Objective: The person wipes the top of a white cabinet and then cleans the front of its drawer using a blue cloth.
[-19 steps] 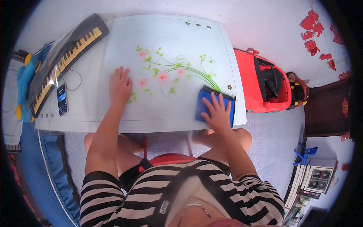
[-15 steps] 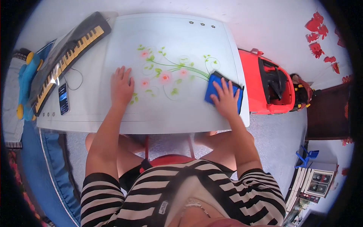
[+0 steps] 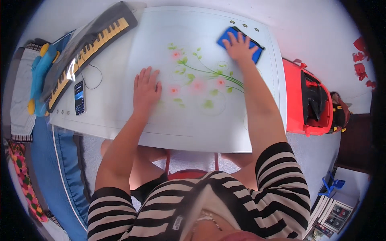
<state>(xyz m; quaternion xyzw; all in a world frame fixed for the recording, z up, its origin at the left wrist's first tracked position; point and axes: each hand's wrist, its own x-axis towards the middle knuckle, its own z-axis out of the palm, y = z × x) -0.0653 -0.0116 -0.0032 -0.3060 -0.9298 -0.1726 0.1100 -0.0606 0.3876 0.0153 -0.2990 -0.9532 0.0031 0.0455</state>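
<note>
While a blue and yellow toy [image 3: 43, 78] lies just beyond the left end of the white table [image 3: 217, 132], a black keyboard [image 3: 86, 56] with cream keys sits slantwise across that end, a shiny clear cover over part of it. Near its lower side a phone [image 3: 80, 98] lies face up with its screen lit, and a thin cord [image 3: 102, 76] curls on the tabletop beside it.

Further right, the left hand [image 3: 147, 90] rests palm down on the table, flat and open, its fingers nearly straight and close together, its thumb a little apart; it has hold of nothing. To its right spreads a flower print [image 3: 198, 85] of pink blooms and green stems.

Near the table's far right corner lies a blue cloth [image 3: 224, 37] with a black edge. On top of it is the right hand [image 3: 241, 49], palm down, fingers spread wide, covering its middle; whether the fingertips pinch the fabric I cannot tell. Just past the table's right edge stands a red toy car [image 3: 294, 94], and beyond it red paper decorations [image 3: 360, 71] are on the wall.
</note>
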